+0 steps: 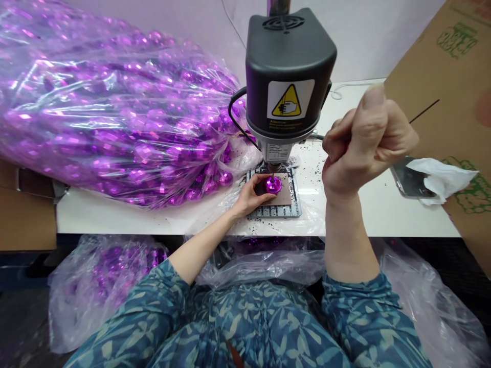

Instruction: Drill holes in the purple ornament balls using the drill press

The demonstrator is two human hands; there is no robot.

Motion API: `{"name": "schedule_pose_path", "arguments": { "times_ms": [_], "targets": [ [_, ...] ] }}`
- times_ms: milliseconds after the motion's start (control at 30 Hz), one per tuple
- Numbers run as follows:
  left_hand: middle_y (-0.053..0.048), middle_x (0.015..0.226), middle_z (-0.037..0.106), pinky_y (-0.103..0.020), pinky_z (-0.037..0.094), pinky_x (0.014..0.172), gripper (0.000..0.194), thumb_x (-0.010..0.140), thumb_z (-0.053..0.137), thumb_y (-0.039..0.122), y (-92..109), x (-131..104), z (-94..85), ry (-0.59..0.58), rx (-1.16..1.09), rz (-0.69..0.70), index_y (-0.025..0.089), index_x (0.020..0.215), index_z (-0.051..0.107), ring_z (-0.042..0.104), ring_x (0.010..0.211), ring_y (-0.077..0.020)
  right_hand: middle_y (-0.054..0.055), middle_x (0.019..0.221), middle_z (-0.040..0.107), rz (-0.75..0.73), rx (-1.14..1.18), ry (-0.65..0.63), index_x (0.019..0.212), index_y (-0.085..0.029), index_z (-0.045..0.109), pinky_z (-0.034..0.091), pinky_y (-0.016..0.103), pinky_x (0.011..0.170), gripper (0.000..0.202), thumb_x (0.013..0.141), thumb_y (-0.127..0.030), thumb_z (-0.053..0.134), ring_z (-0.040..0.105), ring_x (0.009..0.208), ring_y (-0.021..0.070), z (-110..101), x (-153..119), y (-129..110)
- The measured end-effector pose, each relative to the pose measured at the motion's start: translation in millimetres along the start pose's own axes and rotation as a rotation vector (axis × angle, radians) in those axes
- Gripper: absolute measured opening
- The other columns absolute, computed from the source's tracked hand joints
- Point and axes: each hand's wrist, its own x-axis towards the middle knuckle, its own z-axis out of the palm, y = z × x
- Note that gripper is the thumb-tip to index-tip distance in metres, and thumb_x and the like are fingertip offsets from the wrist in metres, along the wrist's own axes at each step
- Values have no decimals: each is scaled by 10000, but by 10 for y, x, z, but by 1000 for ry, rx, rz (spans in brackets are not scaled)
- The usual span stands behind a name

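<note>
My left hand pinches a shiny purple faceted bauble between thumb and fingers. The bauble rests on a brown board over the slotted metal base of a bench drill press. Directly above it is the chuck, and the bit appears to touch or nearly touch the bauble's top. Raised at the machine's right side, my right hand is closed in a fist around the drill press handle, mostly hidden by the fingers. A thin dark rod shows beyond that fist.
A large clear bag of purple baubles fills the left of the white table. Dark shavings surround the base. At right are a phone, crumpled white tissue and a cardboard box. Another plastic bag hangs below the table edge.
</note>
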Motion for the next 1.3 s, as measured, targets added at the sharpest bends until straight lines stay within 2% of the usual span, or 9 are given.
{"name": "schedule_pose_path", "arguments": {
  "times_ms": [200, 467, 633, 867, 1000, 1067, 1133, 1233, 1300],
  "targets": [
    [-172, 1336, 714, -530, 495, 1173, 685, 759, 922, 464, -16, -6, -4, -4, -11, 33, 169, 1296, 617, 687, 1274, -303, -63, 425, 334, -37, 123, -35, 520, -177, 440, 245, 246, 390, 542, 968, -434, 608, 353, 370, 21, -146, -170, 133],
    [-165, 1353, 704, -523, 526, 1151, 691, 814, 872, 538, -89, -9, -5, -22, 33, 89, 180, 1335, 592, 685, 1284, -308, -68, 458, 376, -319, 181, -51, 563, -146, 396, 343, 152, 408, 457, 998, -217, 515, 430, 401, -7, -253, -281, 394],
    [-166, 1345, 710, -525, 535, 1145, 694, 794, 889, 535, -106, 0, 5, -10, 12, 100, 178, 1315, 602, 689, 1279, -309, -78, 465, 424, -420, 180, -39, 606, -161, 518, 368, 152, 402, 380, 985, -191, 523, 437, 390, -3, -263, -297, 453],
    [-167, 1333, 717, -516, 540, 1134, 673, 793, 894, 511, -93, -15, 13, 4, -5, 100, 176, 1303, 609, 697, 1266, -302, -85, 406, 363, -467, 214, -76, 548, -171, 477, 264, 182, 322, 434, 975, -223, 537, 350, 316, 15, -295, -356, 510],
    [-162, 1316, 724, -512, 539, 1126, 646, 784, 905, 476, -86, 6, 30, 15, 4, 100, 178, 1279, 617, 697, 1261, -300, -88, 401, 360, -392, 211, -55, 546, -170, 485, 233, 180, 322, 445, 977, -242, 566, 343, 312, 13, -249, -305, 403],
    [-151, 1293, 730, -499, 552, 1099, 621, 780, 908, 445, -69, 14, 47, 30, 13, 97, 179, 1263, 621, 707, 1230, -291, -85, 417, 383, -294, 193, -29, 565, -172, 515, 214, 182, 336, 426, 984, -226, 565, 364, 329, 11, -165, -170, 297],
    [-136, 1261, 734, -477, 565, 1060, 577, 787, 898, 404, -10, -20, 47, 66, 54, 96, 179, 1241, 623, 714, 1186, -275, -78, 415, 402, -110, 132, -48, 545, -175, 540, 233, 207, 353, 448, 956, -328, 630, 359, 334, 13, -62, 11, 199],
    [-110, 1186, 723, -438, 577, 981, 491, 800, 869, 371, 210, -222, -47, 135, 226, 104, 177, 1179, 624, 706, 1093, -248, -74, 415, 396, 69, 112, -103, 539, -186, 547, 211, 241, 340, 509, 838, -584, 654, 317, 318, 18, 55, 235, 122],
    [-85, 1113, 713, -403, 581, 906, 456, 801, 865, 404, 436, -439, -185, 35, 375, 107, 181, 1123, 631, 693, 1010, -232, -77, 416, 395, 90, 133, -112, 537, -179, 543, 209, 238, 346, 522, 811, -611, 651, 316, 317, 13, 82, 296, 116]
  ]
}}
